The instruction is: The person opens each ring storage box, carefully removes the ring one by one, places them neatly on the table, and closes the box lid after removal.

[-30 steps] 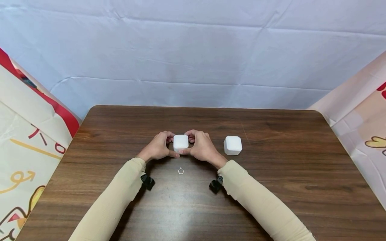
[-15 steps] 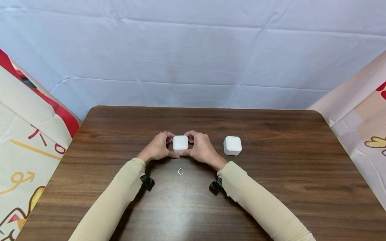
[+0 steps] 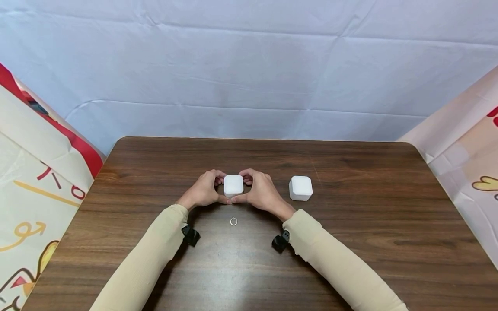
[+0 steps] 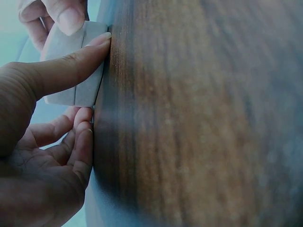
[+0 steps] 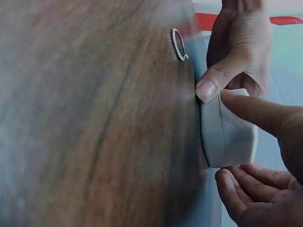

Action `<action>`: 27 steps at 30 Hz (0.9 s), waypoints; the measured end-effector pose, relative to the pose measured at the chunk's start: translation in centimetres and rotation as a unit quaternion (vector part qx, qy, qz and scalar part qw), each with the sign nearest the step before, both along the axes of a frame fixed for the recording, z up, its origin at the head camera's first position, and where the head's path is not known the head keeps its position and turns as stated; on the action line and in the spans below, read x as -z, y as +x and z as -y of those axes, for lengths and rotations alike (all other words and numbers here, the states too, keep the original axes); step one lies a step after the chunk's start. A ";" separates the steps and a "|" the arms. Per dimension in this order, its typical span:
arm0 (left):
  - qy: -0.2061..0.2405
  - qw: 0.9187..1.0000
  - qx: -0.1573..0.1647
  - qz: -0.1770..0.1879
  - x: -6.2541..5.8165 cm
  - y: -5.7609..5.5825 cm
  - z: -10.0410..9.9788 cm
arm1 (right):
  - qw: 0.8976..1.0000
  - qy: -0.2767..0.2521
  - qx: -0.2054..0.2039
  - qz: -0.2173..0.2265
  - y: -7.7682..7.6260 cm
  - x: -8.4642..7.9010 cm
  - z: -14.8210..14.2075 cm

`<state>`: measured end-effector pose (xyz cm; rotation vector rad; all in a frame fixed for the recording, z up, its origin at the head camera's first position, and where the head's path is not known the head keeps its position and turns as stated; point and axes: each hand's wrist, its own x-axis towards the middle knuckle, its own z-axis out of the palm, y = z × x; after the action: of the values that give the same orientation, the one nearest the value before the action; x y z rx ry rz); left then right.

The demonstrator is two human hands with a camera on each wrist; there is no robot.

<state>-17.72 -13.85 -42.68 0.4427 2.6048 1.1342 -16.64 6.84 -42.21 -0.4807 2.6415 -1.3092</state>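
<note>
Both hands hold a small white ring box (image 3: 233, 185), shut, with rounded corners, standing on the table. The left hand (image 3: 203, 190) grips its left side, thumb across the front and other fingers behind. In the left wrist view, the left thumb (image 4: 71, 71) reaches over the seam to the lower part near the tabletop. The right hand (image 3: 262, 191) grips the right side, and the right thumb (image 4: 69, 20) presses the upper part by the seam. On the near side of the box lies a silver ring (image 5: 182, 56) with a row of small bright stones.
A second white box (image 3: 301, 188) of like shape stands to the right of the hands. The brown wood-grain table (image 3: 369, 216) has rounded far corners. A pale cloth (image 3: 249, 73) hangs behind it, and printed cloths (image 3: 43, 194) hang at the sides.
Both hands stay around the ring box. The right thumb has slid slightly down its front, and the right wrist has shifted a little to the right.
</note>
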 end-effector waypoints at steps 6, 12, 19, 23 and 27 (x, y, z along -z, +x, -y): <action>-0.006 1.000 -0.004 0.009 0.0 0.0 0.1 | 1.000 -0.010 -0.001 -0.005 0.2 -0.6 -0.9; -0.005 1.000 -0.003 0.015 0.0 0.0 0.3 | 0.999 -0.020 0.000 -0.030 0.5 -1.5 -2.4; 0.002 1.000 0.001 0.018 -0.4 0.1 0.4 | 0.998 -0.015 0.003 -0.067 1.3 -2.7 -5.2; 0.003 1.000 0.008 0.014 -0.9 0.3 0.4 | 0.995 0.006 0.010 -0.101 1.6 -3.2 -7.4; 0.003 1.000 0.017 -0.002 -1.4 0.4 0.4 | 0.991 0.017 0.022 -0.128 1.7 -3.6 -9.6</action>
<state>-17.29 -14.26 -41.26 0.4903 2.5875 1.1320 -14.93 16.41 -38.60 -0.6282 2.8915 -1.2900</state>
